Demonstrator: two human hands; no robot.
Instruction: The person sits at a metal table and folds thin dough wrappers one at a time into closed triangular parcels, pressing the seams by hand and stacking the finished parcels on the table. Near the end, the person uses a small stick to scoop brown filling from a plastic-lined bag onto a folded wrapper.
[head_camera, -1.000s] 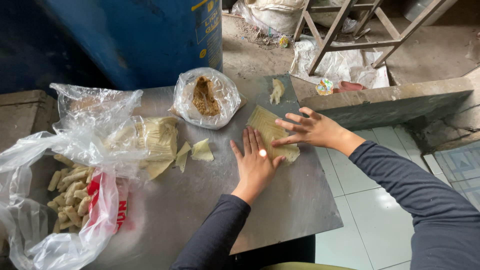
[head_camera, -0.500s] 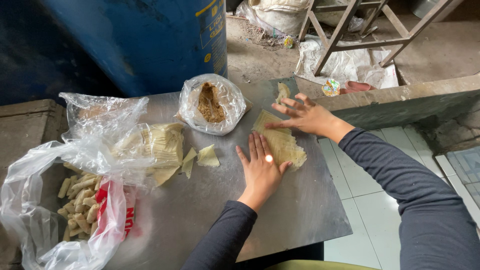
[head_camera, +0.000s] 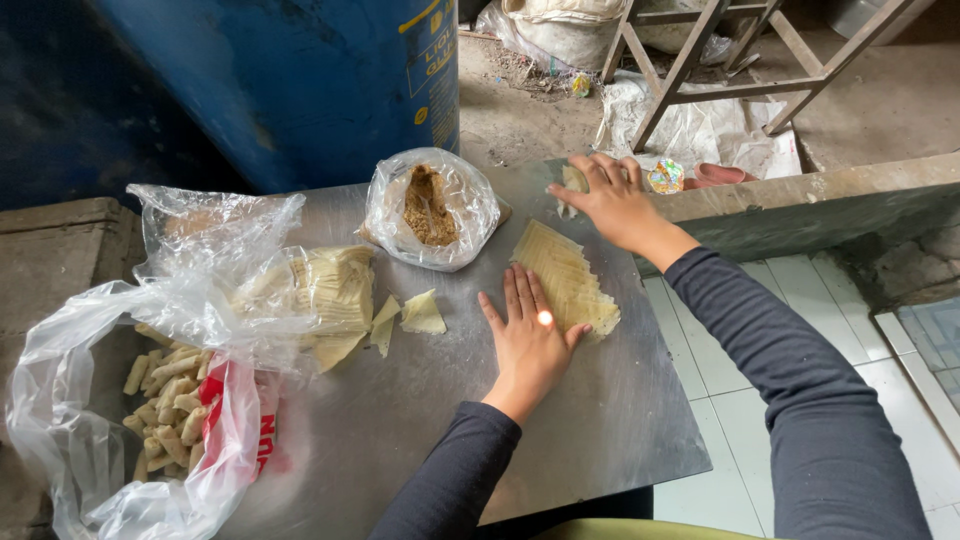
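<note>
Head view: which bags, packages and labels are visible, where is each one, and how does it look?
Clear bag: back of the metal table, round, brown filling.
Clear bag of pale wrappers: left of middle, crumpled.
Red-and-white printed bag: front left, holds rolled pieces.
Yellow label: on the blue drum behind.
Small colourful packet: beside the right hand.

Left hand (head_camera: 528, 340) flat, fingers spread; right hand (head_camera: 610, 200) reaching forward (palm down).
</note>
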